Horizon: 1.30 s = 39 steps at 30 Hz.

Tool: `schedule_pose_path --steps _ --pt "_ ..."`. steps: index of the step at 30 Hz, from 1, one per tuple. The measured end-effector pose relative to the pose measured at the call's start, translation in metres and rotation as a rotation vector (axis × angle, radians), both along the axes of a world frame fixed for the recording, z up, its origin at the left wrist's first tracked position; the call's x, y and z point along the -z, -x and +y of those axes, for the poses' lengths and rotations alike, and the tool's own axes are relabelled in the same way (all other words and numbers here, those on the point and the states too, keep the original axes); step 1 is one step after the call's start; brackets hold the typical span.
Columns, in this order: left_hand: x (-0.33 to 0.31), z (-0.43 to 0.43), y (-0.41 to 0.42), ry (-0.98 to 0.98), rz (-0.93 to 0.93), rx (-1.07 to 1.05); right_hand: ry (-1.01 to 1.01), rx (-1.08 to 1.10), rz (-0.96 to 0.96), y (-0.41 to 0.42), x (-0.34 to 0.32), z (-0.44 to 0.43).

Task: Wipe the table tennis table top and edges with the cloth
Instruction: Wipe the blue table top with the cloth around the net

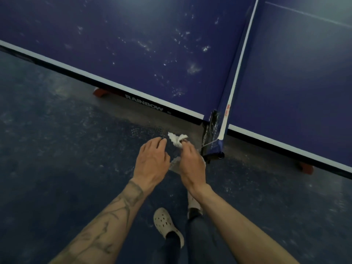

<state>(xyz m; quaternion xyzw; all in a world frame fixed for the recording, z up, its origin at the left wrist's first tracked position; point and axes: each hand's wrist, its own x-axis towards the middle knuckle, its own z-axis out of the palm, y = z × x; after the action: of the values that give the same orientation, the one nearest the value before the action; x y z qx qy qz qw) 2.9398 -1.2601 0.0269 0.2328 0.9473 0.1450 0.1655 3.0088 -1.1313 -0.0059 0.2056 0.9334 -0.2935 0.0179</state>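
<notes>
The blue table tennis table (pixel 133 44) fills the upper part of the head view, its top dotted with pale wet spots and its near edge lined in white. A small white cloth (pixel 176 139) is bunched in front of me, above the floor and short of the table's edge. My right hand (pixel 190 164) pinches the cloth at its fingertips, and part of the cloth shows below between the hands. My left hand (pixel 152 161) hovers just left of the cloth with fingers loosely spread, holding nothing.
The net (pixel 240 60) runs across the table, and its black clamp post (pixel 211 138) juts out just right of my hands. Red table feet (pixel 100 92) sit under the edge. My feet in pale clogs (pixel 167 225) stand on the dark blue floor.
</notes>
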Motion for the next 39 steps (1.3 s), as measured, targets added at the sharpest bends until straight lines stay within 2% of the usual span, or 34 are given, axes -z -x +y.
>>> schedule_pose_path --steps 7,17,31,39 --pt "-0.026 0.028 0.083 0.031 0.054 0.084 0.02 0.165 0.124 0.086 -0.035 0.024" --pt "-0.048 0.121 0.226 0.045 0.075 0.168 0.055 0.356 0.214 0.216 -0.061 0.119" --pt "-0.041 0.244 0.395 0.02 0.069 0.412 -0.009 0.655 0.13 0.34 -0.066 0.237" --pt "-0.017 0.298 0.476 0.007 0.054 0.515 -0.102 0.779 0.091 0.41 -0.037 0.32"
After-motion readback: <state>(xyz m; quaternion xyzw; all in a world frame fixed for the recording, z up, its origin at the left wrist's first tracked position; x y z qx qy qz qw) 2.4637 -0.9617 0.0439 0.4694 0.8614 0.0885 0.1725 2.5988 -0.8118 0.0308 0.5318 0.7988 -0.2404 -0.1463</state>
